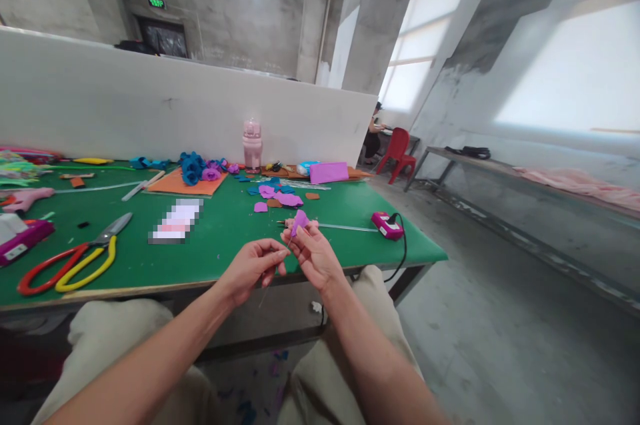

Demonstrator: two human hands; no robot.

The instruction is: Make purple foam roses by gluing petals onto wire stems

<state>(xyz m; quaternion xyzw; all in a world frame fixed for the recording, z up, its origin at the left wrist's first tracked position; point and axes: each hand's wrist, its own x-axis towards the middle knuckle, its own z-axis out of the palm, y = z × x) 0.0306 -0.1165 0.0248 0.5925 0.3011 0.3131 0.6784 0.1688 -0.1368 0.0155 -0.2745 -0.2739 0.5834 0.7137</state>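
Just over the front edge of the green table, a purple crepe-paper petal [299, 219] on a thin wire stem [264, 295] is held between both hands. My right hand [317, 255] grips the petal near its base, fingers curled around it. The wire is pinched between thumb and fingertips of my left hand [257, 268], and its lower end hangs below. Behind my right hand lies what looks like a glue gun, mostly hidden, with its metal tip [281, 223] and a clear glue stick [347, 228] showing. Cut purple petals [289, 199] lie beyond, among blue and brown pieces.
Red-and-yellow-handled scissors [95, 255] lie at left, near a pink glue gun [30, 199]. Blue paper flowers [192, 168] rest on orange sheets [175, 182]. A pink bottle [253, 146] stands by the white partition [200, 98]. A corded magenta box [387, 225] sits at right.
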